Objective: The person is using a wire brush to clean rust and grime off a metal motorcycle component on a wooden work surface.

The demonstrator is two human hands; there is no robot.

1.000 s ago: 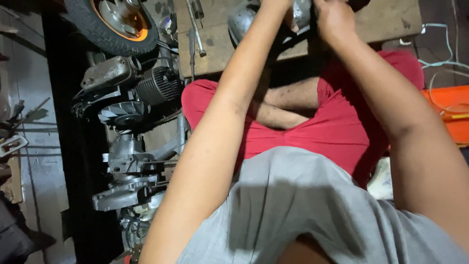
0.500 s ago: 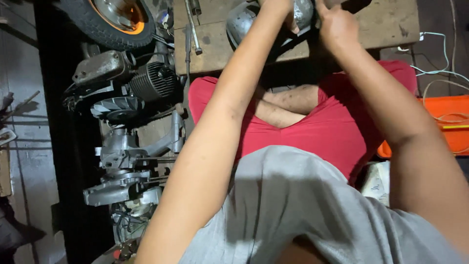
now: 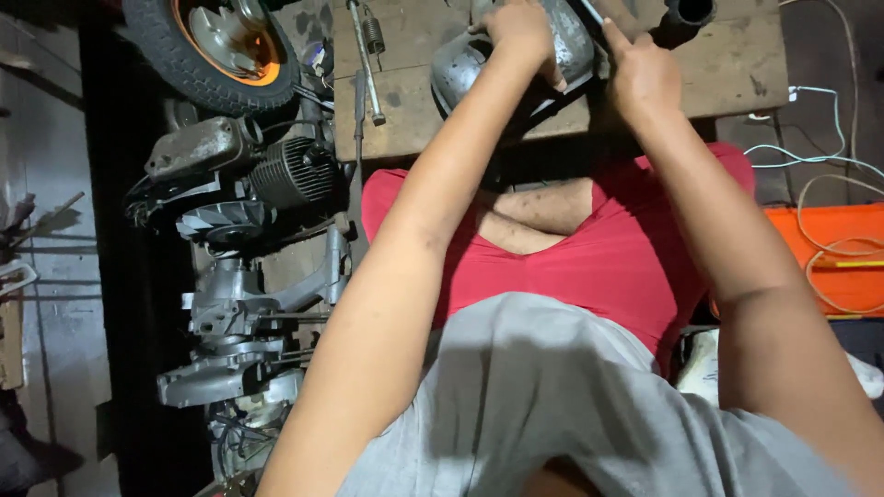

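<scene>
Wooden tabletop (image 3: 727, 55) fills the upper view, carrying a grey metal engine cover (image 3: 465, 57). Left hand (image 3: 520, 32) grips its top; right hand (image 3: 645, 78) pinches a thin tool (image 3: 592, 11) at its edge. Steadying continues; careful prying likely follows.

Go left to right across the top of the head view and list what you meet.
Orange-rimmed wheel → long metal tool → grey metal housing → left hand → right hand → dark pipe end → white cable.
</scene>
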